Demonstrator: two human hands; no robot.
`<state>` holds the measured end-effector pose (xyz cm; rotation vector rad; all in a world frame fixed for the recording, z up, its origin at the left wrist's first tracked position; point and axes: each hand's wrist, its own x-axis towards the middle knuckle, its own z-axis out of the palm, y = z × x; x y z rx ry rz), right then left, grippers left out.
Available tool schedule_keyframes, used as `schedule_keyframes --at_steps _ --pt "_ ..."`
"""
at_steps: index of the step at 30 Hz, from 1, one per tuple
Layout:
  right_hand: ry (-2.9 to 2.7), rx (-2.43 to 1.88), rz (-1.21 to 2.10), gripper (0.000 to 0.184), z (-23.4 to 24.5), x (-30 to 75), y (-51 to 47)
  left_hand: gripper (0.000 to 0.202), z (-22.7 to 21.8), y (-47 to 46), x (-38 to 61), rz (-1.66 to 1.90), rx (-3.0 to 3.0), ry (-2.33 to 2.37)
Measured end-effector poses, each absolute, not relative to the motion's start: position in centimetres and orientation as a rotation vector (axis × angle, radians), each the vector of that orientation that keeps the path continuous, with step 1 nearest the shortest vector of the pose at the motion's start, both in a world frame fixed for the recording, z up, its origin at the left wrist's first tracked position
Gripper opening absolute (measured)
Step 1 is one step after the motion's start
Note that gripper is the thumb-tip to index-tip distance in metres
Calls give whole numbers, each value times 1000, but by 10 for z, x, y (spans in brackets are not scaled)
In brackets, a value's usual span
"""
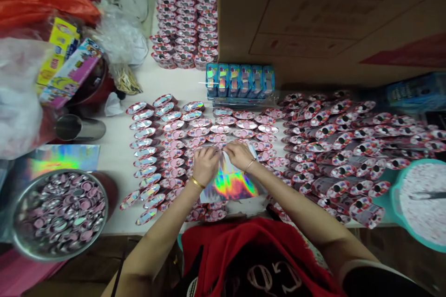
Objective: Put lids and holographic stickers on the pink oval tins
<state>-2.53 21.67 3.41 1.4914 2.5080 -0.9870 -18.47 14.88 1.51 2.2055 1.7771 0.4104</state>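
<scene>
the biggest thing is a cardboard box [313, 18], standing well beyond the holographic sheet [232, 184] and to its right

the white table [163, 84] carries that sheet near its front edge

right of the holographic sheet lies a broad heap of wrapped pink pieces [348, 148], loosely piled

well to the left of the sheet sits a metal bowl [21, 222], filled with small pink and silver ovals

rows of shiny oval pieces [163, 139] lie flat just left of the sheet and beyond it, some touching its edges

a row of blue packs [240, 79] stands upright beyond the sheet, against the foot of the box

the holographic sheet itself lies tilted on the ovals, its rainbow face up, its upper edge lifted by both hands

the left hand [205, 164] is at the sheet's upper left corner, fingers curled together and clamped on the edge

the right hand [240, 154] is at the sheet's upper right, fingertips pinched on the same edge, close beside the left hand
</scene>
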Motion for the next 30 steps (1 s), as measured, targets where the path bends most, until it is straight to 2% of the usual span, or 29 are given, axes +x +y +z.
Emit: schedule_keyframes --at_steps 7,10,13,15,17,21,26,30 --pt "2497 1513 -968 23 23 -21 223 16 22 114 -170 564 2138 1737" --pt "2493 1542 -884 26 17 -17 223 12 35 95 -171 748 2012 1555" --pt "2514 1537 -862 28 15 -15 222 15 40 98 -176 968 1833 1638" --pt "2553 1513 -875 27 18 -14 220 29 37 114 -179 923 1831 1788" --pt "2590 1488 -892 26 21 -15 218 42 31 133 -180 684 1944 1864" --pt "2601 1501 -900 27 23 -17 217 50 17 151 -178 306 2147 1855" --pt "2591 1521 -893 25 10 -17 218 59 10 125 -173 405 2261 1742" --pt "2668 1492 -906 24 -4 -12 215 58 24 102 -171 610 2071 1713"
